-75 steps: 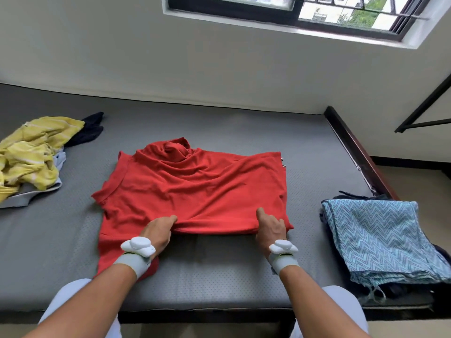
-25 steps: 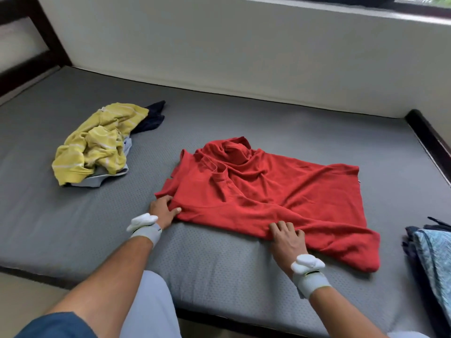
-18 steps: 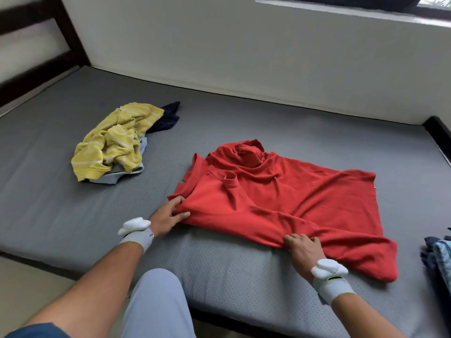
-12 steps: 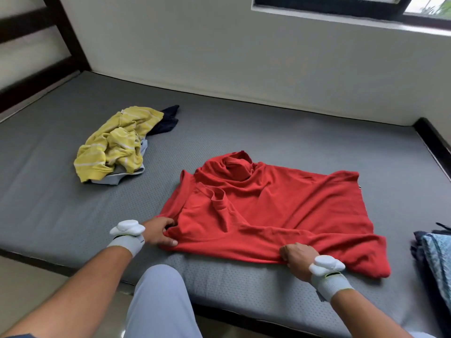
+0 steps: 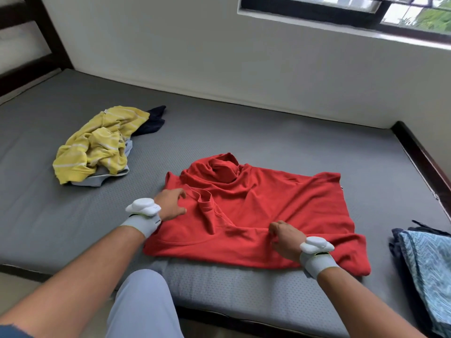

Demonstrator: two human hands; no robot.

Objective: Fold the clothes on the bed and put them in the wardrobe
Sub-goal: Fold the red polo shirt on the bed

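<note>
A red shirt (image 5: 280, 198) lies partly folded on the grey mattress (image 5: 244, 132), near its front edge, with the collar bunched up at the far side. Its left sleeve lies folded inward across the body. My left hand (image 5: 170, 203) rests on the shirt's left side with the fingers loosely spread and nothing held. At the shirt's front middle my right hand (image 5: 285, 237) pinches a fold of the red fabric with curled fingers. Both wrists wear a white band.
A crumpled yellow striped garment (image 5: 97, 142) lies at the left over a pale grey one (image 5: 97, 181), with a dark garment (image 5: 153, 118) behind. A folded blue zigzag pile (image 5: 427, 264) sits at the right edge. The dark bed frame (image 5: 419, 154) runs along the right, with the wall behind.
My left hand has carried the left sleeve inward over the shirt and let it go. My right hand has shifted onto the front fold and kept its pinch. The view has tilted.
</note>
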